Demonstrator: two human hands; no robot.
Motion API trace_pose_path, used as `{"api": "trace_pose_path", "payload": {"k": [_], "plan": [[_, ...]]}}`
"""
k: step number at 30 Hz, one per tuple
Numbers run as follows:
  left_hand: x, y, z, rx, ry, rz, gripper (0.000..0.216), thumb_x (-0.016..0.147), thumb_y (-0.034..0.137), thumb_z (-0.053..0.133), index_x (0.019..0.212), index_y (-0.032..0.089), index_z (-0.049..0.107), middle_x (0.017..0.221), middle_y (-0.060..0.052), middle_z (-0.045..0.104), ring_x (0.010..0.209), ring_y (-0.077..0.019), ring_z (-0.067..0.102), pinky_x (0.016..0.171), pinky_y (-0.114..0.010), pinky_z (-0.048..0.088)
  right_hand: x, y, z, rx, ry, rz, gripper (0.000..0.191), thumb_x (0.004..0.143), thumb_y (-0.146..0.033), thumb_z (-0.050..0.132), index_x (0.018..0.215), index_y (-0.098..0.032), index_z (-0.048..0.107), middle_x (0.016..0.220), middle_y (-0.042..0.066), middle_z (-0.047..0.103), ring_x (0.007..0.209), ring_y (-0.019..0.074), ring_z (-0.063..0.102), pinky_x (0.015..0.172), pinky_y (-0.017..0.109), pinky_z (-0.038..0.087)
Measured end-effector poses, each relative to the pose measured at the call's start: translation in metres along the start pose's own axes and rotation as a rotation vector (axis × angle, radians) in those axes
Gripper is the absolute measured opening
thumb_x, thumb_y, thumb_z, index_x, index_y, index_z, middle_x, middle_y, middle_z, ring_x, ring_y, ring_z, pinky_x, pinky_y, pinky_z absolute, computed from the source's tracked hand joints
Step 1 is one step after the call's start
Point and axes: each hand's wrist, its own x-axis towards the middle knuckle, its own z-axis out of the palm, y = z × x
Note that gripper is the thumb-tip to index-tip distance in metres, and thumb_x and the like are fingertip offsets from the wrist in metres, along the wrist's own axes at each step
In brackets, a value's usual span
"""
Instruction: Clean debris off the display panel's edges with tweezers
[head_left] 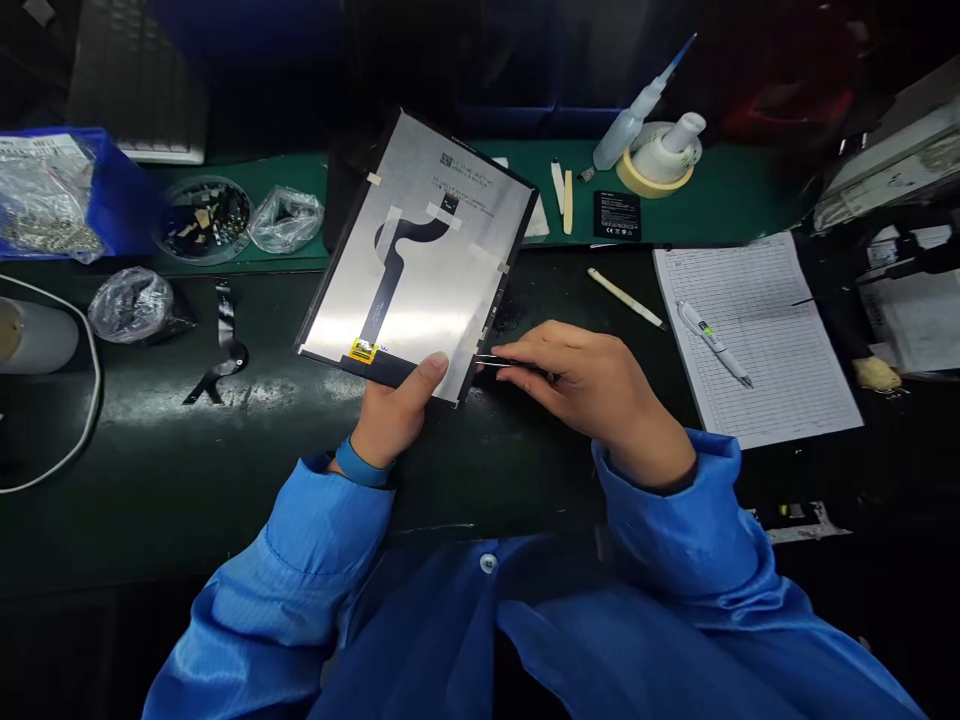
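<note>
A tablet display panel (427,270) is tilted above the dark bench, its silvery back towards me. My left hand (394,410) grips its lower edge, thumb on the back and the other fingers hidden beneath. A black flex cable (384,290) curves down the panel, held by pieces of clear tape, and ends near a yellow-edged label (364,350). My right hand (577,375) pinches a pair of tweezers (491,361), whose tips are at the panel's lower right edge. Whether the tips grip anything is too small to tell.
Left: a loose black flex cable (226,350), plastic bags (131,305), a dish of small parts (202,220) and a blue bin (120,200). Right: a lined paper sheet (765,340) with a pen (712,345), a white stick (626,298), a battery (617,215), a tape roll (664,180) and a bottle (619,140).
</note>
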Motion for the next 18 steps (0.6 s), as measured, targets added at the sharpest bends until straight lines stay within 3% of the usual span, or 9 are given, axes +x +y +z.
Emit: {"api": "trace_pose_path", "payload": {"k": [13,18], "plan": [[-0.0015,0.0050,0.0048,-0.037,-0.041,-0.005,0.025,0.087,0.044,0.075,0.093,0.020,0.079,0.093,-0.004,0.080,0.096,-0.0262,0.077,0.090,-0.042,0.066,-0.0006,0.0015,0.0030,-0.021,0.016,-0.010,0.019,0.098,-0.027,0.064,0.110,-0.025,0.079,0.094,0.004,0.079,0.083,0.0195,0.074,0.071,0.030,0.055],[-0.0010,0.0039,0.0054,-0.002,-0.023,-0.023,0.031,0.086,0.047,0.074,0.101,0.020,0.078,0.095,-0.005,0.080,0.103,-0.0284,0.076,0.099,-0.047,0.063,-0.0007,0.0006,0.0011,-0.028,-0.010,-0.017,0.020,0.097,-0.023,0.065,0.112,-0.025,0.078,0.095,0.002,0.081,0.082,0.0188,0.075,0.071,0.030,0.057]]}}
